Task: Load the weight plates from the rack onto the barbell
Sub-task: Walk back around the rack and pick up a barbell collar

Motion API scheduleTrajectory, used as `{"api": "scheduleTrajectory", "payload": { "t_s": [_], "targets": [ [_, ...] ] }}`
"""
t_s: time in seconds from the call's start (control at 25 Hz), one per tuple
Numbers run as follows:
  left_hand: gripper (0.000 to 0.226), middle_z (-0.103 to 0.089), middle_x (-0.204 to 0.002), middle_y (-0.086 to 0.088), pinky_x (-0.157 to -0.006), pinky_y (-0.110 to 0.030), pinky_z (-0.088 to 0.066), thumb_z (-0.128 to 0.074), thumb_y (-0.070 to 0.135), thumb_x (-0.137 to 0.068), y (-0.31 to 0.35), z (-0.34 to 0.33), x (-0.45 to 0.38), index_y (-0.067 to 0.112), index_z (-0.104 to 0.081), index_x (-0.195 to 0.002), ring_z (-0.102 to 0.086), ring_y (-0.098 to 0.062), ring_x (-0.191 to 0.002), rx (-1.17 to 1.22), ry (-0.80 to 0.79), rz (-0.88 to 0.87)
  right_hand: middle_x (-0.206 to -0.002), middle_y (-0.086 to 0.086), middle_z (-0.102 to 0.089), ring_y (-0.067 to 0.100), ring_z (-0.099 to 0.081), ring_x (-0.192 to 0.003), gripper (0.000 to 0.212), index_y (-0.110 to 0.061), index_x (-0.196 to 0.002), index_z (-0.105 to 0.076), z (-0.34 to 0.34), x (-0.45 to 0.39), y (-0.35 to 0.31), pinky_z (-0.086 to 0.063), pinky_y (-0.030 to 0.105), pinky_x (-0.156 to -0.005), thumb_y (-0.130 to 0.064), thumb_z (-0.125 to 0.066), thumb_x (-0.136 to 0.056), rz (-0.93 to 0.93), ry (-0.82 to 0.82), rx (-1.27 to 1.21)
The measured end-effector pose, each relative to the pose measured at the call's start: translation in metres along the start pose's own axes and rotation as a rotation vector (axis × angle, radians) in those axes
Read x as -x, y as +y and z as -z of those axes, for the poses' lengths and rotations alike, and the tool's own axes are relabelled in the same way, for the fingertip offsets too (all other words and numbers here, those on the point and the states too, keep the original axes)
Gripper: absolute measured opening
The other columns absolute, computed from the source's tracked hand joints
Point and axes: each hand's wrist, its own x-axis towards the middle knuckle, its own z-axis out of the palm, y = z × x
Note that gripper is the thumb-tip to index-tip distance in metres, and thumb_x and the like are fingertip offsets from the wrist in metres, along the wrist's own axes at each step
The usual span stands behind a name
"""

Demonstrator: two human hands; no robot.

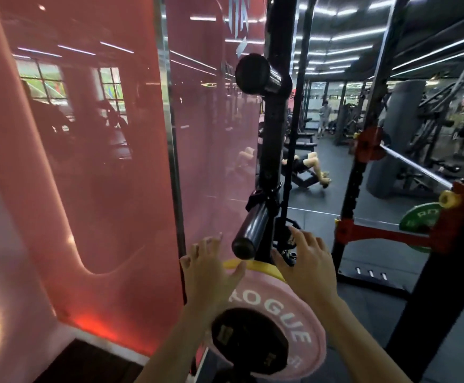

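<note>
A pink weight plate marked ROGUE hangs on a low peg of the black rack upright, with a yellow plate behind it. My left hand hovers at the plates' upper left rim, fingers spread. My right hand reaches over the upper right rim, fingers apart. Neither hand grips anything that I can see. An empty storage peg sticks out just above the hands, and another empty peg sits higher. The barbell lies in the red hooks at the right, with a green plate near it.
A pink glass wall stands close on the left. The black rack frame and red crossbar are to the right. A person lies on a bench farther back, and others stand among machines.
</note>
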Motion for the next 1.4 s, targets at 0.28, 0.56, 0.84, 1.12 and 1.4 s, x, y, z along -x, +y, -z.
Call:
{"api": "scheduleTrajectory", "payload": {
  "t_s": [0.28, 0.56, 0.84, 1.12, 1.4],
  "targets": [
    [0.088, -0.043, -0.139, 0.000, -0.094, -0.037, -0.028, -0.050, 0.055, -0.075, -0.006, -0.031, -0.086, 0.023, -0.026, -0.153, -0.038, -0.025, -0.124, -0.019, -0.061, -0.091, -0.126, 0.004, -0.056, 0.026, -0.051, -0.113, 0.089, -0.017, -0.146, -0.035, -0.051, -0.068, 0.016, -0.048, 0.040, -0.092, -0.050, -0.075, -0.074, -0.045, -0.048, 0.041],
    [0.088, -0.058, -0.124, -0.003, -0.080, -0.044, -0.042, -0.077, 0.036, -0.074, 0.014, -0.083, -0.152, 0.032, -0.031, -0.149, -0.056, -0.034, -0.102, 0.134, -0.086, -0.303, -0.124, 0.005, -0.058, 0.026, -0.052, -0.109, 0.091, -0.019, -0.141, -0.043, -0.058, -0.102, 0.031, -0.049, 0.039, -0.086, -0.049, -0.083, -0.065, -0.005, -0.046, 0.155],
    [0.079, -0.062, -0.117, 0.003, -0.078, -0.039, -0.042, -0.072, 0.040, -0.073, 0.003, -0.087, -0.151, 0.031, -0.038, -0.144, -0.054, -0.026, -0.098, 0.286, -0.012, -0.399, -0.120, 0.000, -0.059, 0.021, -0.050, -0.105, 0.076, -0.021, -0.128, -0.051, -0.055, -0.098, 0.021, -0.051, 0.037, -0.085, -0.043, -0.084, -0.063, 0.005, -0.031, 0.146],
    [0.080, -0.059, -0.124, 0.010, -0.084, -0.042, -0.045, -0.065, 0.047, -0.070, -0.015, -0.063, -0.130, 0.031, -0.041, -0.144, -0.053, -0.022, -0.108, 0.378, -0.078, -0.475, -0.120, -0.001, -0.058, 0.023, -0.049, -0.107, 0.075, -0.023, -0.133, -0.045, -0.040, -0.068, -0.012, -0.048, 0.040, -0.087, -0.048, -0.075, -0.069, -0.073, -0.017, 0.143],
    [0.076, -0.061, -0.118, 0.012, -0.082, -0.027, -0.031, -0.066, 0.058, -0.069, -0.030, -0.025, -0.094, 0.032, -0.048, -0.138, -0.053, -0.018, -0.107, 0.454, -0.075, -0.534, -0.119, 0.000, -0.060, 0.025, -0.051, -0.105, 0.079, -0.020, -0.134, -0.049, -0.007, -0.018, -0.053, -0.048, 0.042, -0.085, -0.064, -0.056, -0.069, -0.115, 0.024, 0.140]
  ]
}}
